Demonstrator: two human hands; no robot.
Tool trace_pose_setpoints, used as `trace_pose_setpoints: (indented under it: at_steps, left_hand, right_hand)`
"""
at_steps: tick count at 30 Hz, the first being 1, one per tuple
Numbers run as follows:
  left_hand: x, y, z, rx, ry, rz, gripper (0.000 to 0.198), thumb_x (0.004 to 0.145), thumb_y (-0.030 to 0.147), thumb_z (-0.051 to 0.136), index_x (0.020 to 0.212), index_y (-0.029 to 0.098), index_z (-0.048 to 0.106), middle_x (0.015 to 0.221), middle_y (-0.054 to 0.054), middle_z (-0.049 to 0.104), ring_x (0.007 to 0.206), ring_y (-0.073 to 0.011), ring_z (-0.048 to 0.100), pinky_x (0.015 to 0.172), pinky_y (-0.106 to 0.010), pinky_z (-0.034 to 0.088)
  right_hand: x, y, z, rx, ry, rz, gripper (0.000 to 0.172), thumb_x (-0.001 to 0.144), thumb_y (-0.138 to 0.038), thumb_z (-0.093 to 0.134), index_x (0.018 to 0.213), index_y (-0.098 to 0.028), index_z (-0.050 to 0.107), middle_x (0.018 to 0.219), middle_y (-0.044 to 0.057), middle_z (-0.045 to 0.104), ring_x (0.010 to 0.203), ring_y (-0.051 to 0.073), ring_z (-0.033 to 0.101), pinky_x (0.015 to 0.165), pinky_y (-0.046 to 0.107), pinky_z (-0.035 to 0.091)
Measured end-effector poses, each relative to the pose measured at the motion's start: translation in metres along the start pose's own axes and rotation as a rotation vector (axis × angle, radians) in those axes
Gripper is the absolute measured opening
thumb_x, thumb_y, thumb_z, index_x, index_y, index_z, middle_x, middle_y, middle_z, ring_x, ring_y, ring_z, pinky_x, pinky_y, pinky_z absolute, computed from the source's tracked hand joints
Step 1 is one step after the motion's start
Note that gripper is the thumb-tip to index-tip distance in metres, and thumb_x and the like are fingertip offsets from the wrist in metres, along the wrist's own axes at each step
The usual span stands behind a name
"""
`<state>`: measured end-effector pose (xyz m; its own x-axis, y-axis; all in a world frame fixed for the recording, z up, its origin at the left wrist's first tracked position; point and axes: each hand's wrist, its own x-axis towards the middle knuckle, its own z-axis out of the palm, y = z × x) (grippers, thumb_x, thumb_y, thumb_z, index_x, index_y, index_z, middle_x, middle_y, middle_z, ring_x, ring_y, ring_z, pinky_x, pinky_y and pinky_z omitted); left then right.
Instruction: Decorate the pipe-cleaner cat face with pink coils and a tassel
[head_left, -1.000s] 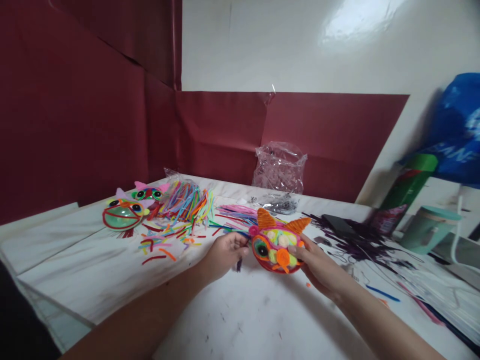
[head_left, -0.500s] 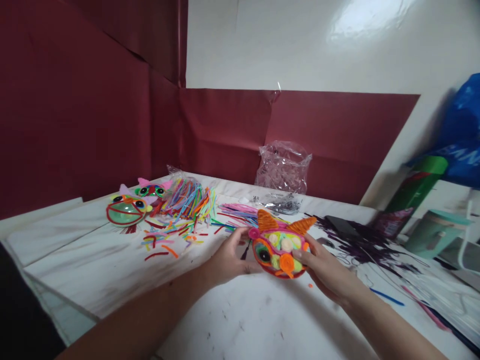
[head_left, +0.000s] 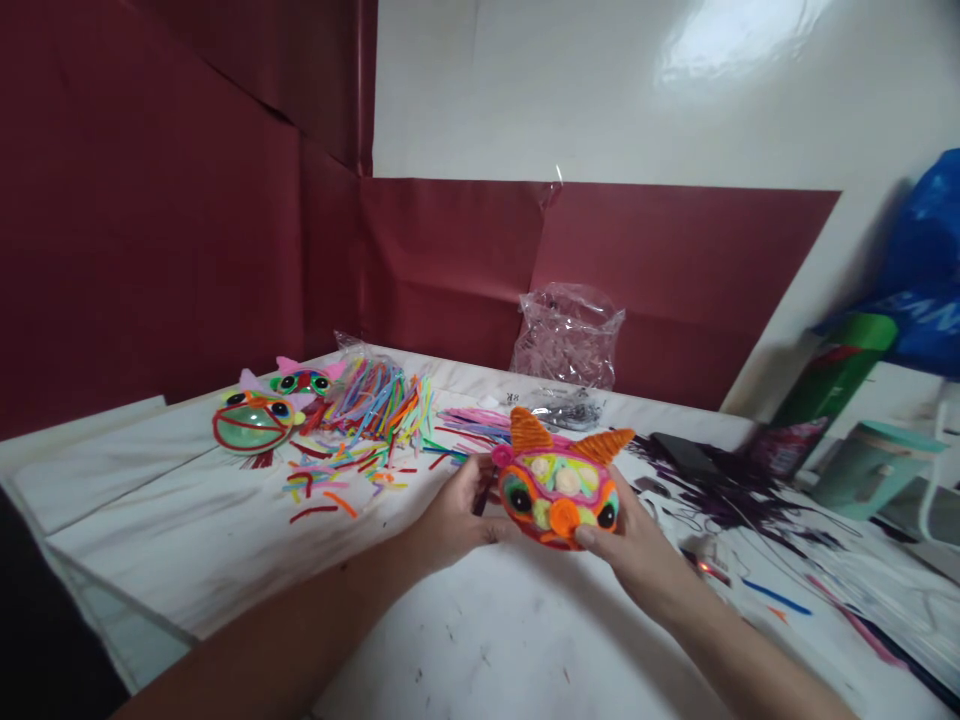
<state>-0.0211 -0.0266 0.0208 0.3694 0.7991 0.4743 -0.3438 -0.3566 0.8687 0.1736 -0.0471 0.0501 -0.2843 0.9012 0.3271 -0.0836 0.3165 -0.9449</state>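
Note:
Between my two hands is a pipe-cleaner animal head [head_left: 562, 482], with orange ears, two black eyes, a round orange nose and a yellow, pink and orange face. My left hand [head_left: 457, 512] closes on its left side, fingers behind it. My right hand [head_left: 634, 540] grips the right side, its thumb low beside the nose. The head is held above the white marbled table [head_left: 480, 640], face towards me. Its back and most of my fingertips are hidden.
To the left sit two similar heads, a green-faced one [head_left: 253, 425] and one behind it [head_left: 304, 382]. Colourful pipe cleaners [head_left: 382, 400] and cut scraps lie near them. On the right are dark purple strands [head_left: 739, 500], a phone [head_left: 684, 455] and a mint-green cup [head_left: 866, 470].
The animal head has turned so both eyes now show. My right thumb has slid from the upper face down beside the nose, and my right hand has moved slightly lower.

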Motion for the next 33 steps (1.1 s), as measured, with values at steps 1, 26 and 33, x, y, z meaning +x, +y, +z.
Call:
trace_pose_setpoints:
  at_steps: [1,26,33]
  left_hand:
    - [0.0,0.001,-0.001,0.018,0.005,0.001,0.063,0.059,0.027,0.079,0.113,0.019,0.048,0.117,-0.012,0.054,0.107,-0.0276,0.051,0.089,-0.039,0.039]
    - [0.002,0.02,-0.007,-0.002,0.293,-0.04,0.025,0.063,0.026,0.073,0.082,0.015,0.06,0.08,-0.002,0.061,0.075,-0.0125,0.055,0.07,-0.025,0.041]
    - [0.001,0.018,-0.005,0.114,0.307,-0.069,0.014,0.064,0.023,0.069,0.068,0.015,0.059,0.066,0.001,0.056,0.066,-0.0121,0.052,0.066,-0.025,0.04]
  right_hand:
    - [0.001,0.002,-0.002,0.009,0.009,-0.004,0.077,0.058,-0.045,0.076,0.121,-0.024,0.038,0.111,0.011,0.063,0.098,0.029,0.061,0.083,0.041,0.05]
    - [-0.002,0.006,0.0,-0.097,-0.008,0.053,0.09,0.058,-0.046,0.075,0.131,-0.023,0.029,0.119,0.013,0.059,0.103,0.03,0.059,0.087,0.042,0.048]
    - [-0.003,0.006,0.004,-0.13,-0.028,0.052,0.085,0.057,-0.04,0.076,0.127,-0.024,0.032,0.121,0.013,0.056,0.104,0.031,0.058,0.085,0.041,0.049]
